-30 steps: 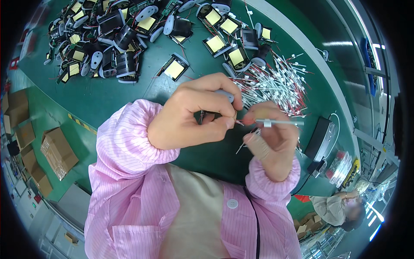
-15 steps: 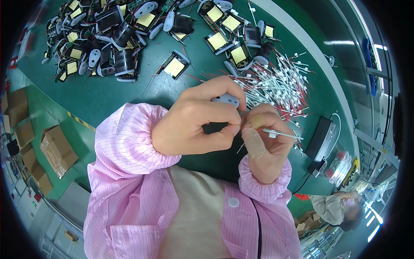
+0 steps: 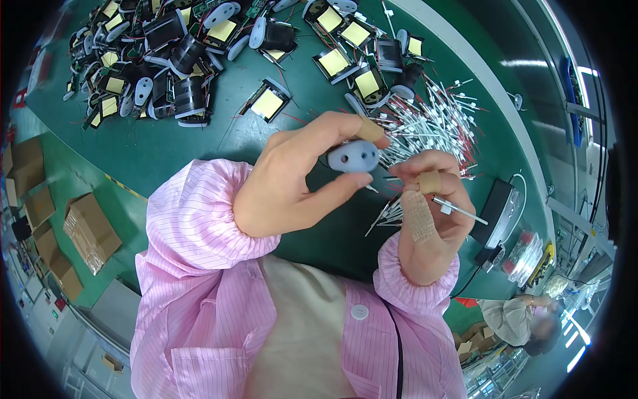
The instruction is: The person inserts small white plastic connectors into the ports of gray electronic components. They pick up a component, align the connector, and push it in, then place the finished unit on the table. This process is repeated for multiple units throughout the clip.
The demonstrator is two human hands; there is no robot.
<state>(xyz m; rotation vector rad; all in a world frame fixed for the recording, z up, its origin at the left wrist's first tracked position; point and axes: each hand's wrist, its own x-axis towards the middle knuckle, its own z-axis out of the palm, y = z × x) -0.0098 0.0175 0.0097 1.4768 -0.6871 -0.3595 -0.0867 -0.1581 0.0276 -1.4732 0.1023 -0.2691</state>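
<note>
Coils (image 3: 166,73) are piled at the table's (image 3: 186,146) far left, wire pile (image 3: 432,126) sits far right just behind the hands. One lone coil (image 3: 268,101) lies between them. Boxes (image 3: 60,219) are on the floor left of the table.

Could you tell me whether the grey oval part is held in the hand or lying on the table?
Held: the left hand pinches the grey oval part between thumb and fingers, above the table.

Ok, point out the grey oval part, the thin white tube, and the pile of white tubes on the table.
grey oval part (image 3: 353,156), head view, flat face between its holes
thin white tube (image 3: 460,211), head view, mid-length
pile of white tubes (image 3: 432,126), head view, centre
</note>
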